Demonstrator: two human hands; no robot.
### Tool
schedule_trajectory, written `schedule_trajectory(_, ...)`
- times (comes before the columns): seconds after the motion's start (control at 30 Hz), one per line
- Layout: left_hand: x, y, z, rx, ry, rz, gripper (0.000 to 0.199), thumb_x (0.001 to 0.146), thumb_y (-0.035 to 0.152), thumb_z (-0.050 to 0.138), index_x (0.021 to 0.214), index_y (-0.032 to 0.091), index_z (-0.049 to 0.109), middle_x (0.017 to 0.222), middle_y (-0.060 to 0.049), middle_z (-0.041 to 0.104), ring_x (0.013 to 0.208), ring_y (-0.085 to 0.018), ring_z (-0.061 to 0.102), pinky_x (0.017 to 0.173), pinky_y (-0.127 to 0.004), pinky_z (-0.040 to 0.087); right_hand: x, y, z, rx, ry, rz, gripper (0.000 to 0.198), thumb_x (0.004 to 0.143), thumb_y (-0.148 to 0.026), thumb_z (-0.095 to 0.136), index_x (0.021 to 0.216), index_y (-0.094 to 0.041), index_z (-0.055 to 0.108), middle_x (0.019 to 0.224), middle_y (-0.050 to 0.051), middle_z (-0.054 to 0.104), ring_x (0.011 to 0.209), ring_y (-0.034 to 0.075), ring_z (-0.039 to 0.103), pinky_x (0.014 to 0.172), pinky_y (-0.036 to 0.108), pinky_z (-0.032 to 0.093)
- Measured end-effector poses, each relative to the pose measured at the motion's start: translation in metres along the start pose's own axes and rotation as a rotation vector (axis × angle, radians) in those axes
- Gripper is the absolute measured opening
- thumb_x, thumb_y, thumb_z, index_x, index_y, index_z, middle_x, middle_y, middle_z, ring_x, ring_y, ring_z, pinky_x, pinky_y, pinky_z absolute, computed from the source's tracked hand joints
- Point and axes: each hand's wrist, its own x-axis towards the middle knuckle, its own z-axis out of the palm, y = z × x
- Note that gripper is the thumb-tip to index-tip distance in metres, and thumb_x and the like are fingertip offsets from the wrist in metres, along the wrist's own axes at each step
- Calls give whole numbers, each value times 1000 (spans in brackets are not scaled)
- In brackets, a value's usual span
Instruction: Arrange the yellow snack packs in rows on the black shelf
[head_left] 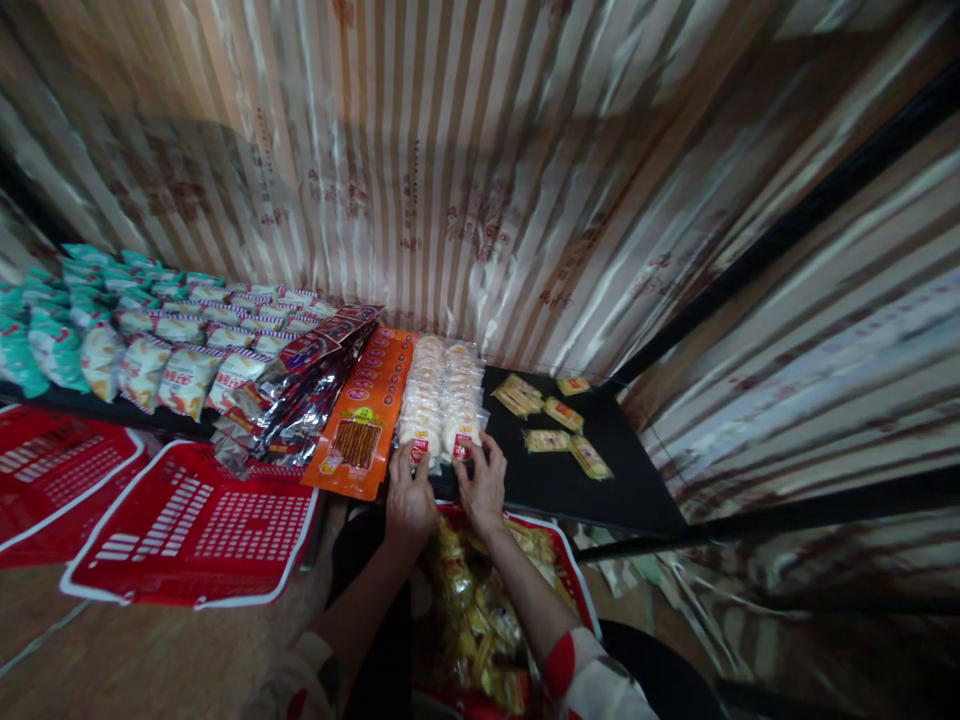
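Both hands rest at the near end of two rows of white rice-cracker packets [441, 395] laid on a black shelf [600, 480]. My left hand [409, 492] touches the front packet of the left row, fingers apart. My right hand [481, 482] presses on the front packet of the right row, beside its red label. Neither hand lifts anything. Below my forearms stands a red basket [564, 570] full of yellow snack packets [472, 620].
Left of the crackers lie orange packets [367, 410], dark red foil packets [307, 385], white and red snack bags [187, 350] and teal bags [45, 320]. Several small yellow packets [551, 415] lie loose on the right. Two empty red baskets [187, 525] stand at lower left. A striped curtain [480, 170] hangs behind.
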Motion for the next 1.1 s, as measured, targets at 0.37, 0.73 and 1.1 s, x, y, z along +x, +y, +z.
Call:
schedule_trajectory(0.37, 2, -3, 6, -17, 13, -3, 46, 78, 4, 39, 121, 14, 52, 135, -14, 40, 131, -29, 30, 104, -51, 36, -4, 3, -2, -4, -14, -39, 27, 82, -24, 47, 107, -23, 59, 130, 9, 44, 117, 25, 41, 94, 43, 39)
schedule_trajectory(0.73, -8, 1, -11, 22, -28, 92, 43, 79, 6, 40, 120, 11, 52, 132, -14, 45, 131, -27, 30, 107, -47, 33, -42, 5, -29, 82, 72, 6, 30, 81, -17, 41, 97, -21, 66, 128, 9, 49, 118, 22, 42, 97, 42, 37)
schedule_trajectory(1.1, -45, 15, -23, -30, -490, 312, 30, 81, 9, 39, 97, 18, 62, 104, -8, 61, 96, -18, 54, 89, -31, 46, -147, 102, -97, -90, -216, 327, 34, 74, -23, 49, 105, -15, 63, 107, 12, 63, 106, 28, 53, 96, 44, 39)
